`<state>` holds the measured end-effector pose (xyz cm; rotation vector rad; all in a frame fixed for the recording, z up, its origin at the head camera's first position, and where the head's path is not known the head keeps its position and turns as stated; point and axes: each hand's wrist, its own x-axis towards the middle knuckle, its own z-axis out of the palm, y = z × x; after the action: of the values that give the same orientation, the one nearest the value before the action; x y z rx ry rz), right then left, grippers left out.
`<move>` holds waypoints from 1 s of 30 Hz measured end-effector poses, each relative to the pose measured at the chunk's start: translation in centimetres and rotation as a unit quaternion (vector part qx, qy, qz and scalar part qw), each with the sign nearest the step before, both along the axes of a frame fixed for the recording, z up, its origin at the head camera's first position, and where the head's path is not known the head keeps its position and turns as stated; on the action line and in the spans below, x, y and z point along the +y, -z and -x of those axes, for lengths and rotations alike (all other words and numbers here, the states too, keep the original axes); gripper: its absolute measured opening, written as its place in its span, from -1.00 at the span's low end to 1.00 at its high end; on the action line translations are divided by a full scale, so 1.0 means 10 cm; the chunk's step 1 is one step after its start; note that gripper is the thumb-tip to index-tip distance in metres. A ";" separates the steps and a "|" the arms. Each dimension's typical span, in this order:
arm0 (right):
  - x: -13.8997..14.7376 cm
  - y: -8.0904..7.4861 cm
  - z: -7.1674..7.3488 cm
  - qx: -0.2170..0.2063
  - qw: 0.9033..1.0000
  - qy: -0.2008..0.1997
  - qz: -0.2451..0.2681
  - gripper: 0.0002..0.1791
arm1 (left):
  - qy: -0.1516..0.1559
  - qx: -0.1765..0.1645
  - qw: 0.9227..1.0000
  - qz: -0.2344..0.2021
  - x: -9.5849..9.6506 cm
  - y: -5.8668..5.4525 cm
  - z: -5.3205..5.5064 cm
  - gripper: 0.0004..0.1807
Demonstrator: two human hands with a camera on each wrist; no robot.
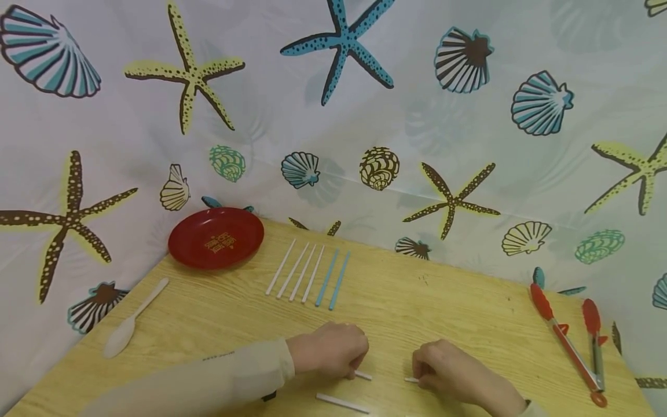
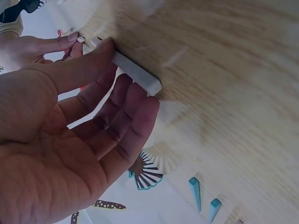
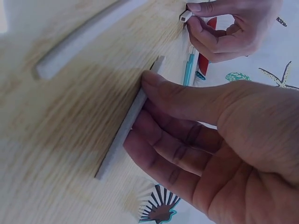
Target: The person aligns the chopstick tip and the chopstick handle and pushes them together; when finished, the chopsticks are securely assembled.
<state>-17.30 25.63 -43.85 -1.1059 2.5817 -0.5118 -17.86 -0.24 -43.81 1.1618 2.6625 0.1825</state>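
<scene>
My left hand (image 1: 333,350) pinches a white chopstick (image 2: 138,73) between thumb and fingers, low over the wooden table. One square end of it juts out to the right of the fingers in the head view. My right hand (image 1: 453,370) pinches another white chopstick (image 3: 114,149) close to the tabletop, its tip pointing left toward the left hand. The two hands are apart. A third white chopstick (image 1: 342,403) lies on the table nearer the person, below the left hand. Beyond the hands lies a row of several white chopsticks (image 1: 297,272) and two blue chopsticks (image 1: 333,281).
A red plate (image 1: 184,255) sits at the table's back left corner, with a pale spoon (image 1: 125,336) in front of it. Two red-tipped tongs (image 1: 568,350) (image 1: 596,341) lie at the right edge. A shell-and-starfish patterned cloth (image 1: 365,127) hangs behind the wooden table (image 1: 443,307).
</scene>
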 end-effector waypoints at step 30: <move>-0.02 -0.48 0.09 0.175 0.980 0.076 0.052 -0.83 | -0.032 0.093 0.984 -0.150 -0.03 -0.40 0.25 -0.89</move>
<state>-18.18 25.44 -39.06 -1.1235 2.9939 -0.5346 -20.37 -0.52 -39.81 1.2338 2.9127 0.5278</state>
